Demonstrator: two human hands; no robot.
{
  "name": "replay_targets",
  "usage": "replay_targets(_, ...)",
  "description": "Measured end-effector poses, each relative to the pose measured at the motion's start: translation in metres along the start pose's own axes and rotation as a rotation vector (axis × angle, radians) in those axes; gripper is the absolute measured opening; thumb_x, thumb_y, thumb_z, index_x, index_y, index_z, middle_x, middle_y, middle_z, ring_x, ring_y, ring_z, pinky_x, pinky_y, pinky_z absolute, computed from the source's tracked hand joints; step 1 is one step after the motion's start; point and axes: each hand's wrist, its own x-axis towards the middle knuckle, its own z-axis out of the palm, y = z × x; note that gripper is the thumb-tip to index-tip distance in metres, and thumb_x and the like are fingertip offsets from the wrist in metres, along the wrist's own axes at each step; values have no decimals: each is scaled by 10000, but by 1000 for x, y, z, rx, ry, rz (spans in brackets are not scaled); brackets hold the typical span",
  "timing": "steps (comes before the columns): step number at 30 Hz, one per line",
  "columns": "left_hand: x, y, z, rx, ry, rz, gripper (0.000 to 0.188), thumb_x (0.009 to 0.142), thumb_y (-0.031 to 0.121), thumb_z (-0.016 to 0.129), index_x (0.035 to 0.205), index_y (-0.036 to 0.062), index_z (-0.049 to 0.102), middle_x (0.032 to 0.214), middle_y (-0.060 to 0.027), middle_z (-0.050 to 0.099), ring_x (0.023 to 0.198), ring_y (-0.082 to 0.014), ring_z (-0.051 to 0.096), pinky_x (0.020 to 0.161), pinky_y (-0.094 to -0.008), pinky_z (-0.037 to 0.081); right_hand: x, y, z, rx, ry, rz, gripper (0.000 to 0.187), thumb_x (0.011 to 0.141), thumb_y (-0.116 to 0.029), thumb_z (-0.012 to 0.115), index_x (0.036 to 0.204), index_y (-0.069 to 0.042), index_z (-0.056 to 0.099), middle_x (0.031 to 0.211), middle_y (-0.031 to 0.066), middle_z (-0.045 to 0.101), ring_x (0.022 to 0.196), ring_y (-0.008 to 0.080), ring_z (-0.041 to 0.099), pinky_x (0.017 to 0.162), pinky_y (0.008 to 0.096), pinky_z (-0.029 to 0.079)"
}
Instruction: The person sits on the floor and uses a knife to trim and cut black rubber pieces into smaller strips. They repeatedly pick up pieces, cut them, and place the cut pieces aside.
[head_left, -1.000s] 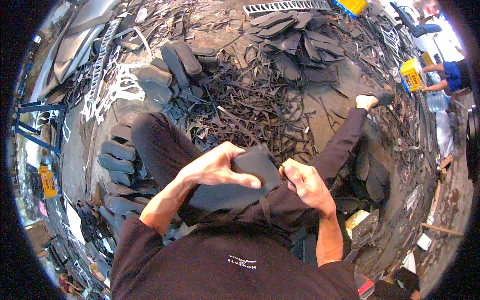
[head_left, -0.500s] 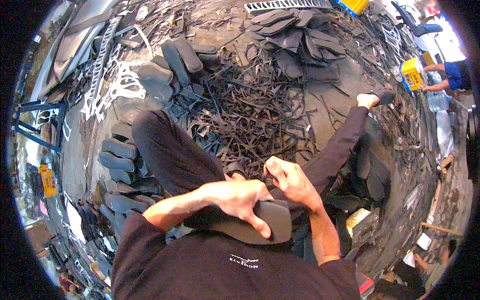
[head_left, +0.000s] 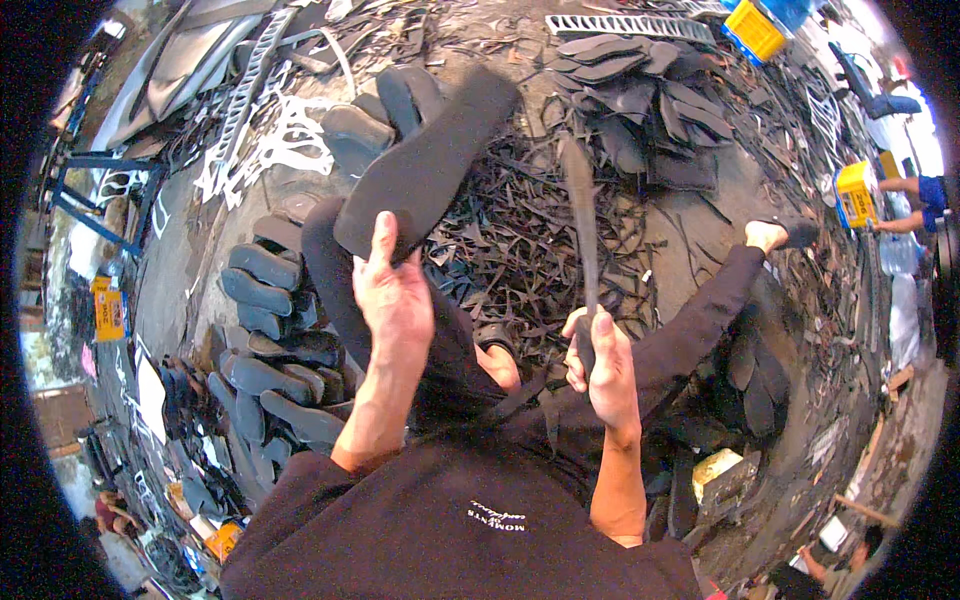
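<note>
A dark grey shoe sole is raised over my left knee, its far end a little blurred. My left hand grips its near end, the thumb lying on the upper face. In my right hand is a knife with a dark handle and a long blade pointing away from me; its tip is smeared by motion. Sole and knife are apart from each other. Beneath them, between my legs, lies a heap of thin dark offcuts.
Stacked soles line my left side. More dark pieces are piled at the far right of the offcuts. White cut-out frames lie at far left. On the right another person's hands are at a yellow box.
The sole has gone from my lap up and forward, with my left hand now at its near end. My right hand has opened out from beside it, and the knife now shows. The view has shifted slightly.
</note>
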Motion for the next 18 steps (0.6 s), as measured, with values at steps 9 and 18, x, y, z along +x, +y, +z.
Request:
replay_targets(9,-53,-12,23,208,-7,-258,461,986,264,801,1375,108,611,1284,-18,687,1156,-178,664,993,-397,563,-19,27,31,-486,158,-359,346,1141,-340,472,1030,-39,603,631,23,496,548,90,481,519,300,354)
replay_targets(18,-64,-9,26,140,140,-311,488,964,391,823,1337,146,626,1180,3,701,1019,-145,668,823,-349,553,-55,74,44,-607,182,-246,432,1107,-442,500,1100,-28,624,725,182,598,628,352,634,592,450,476)
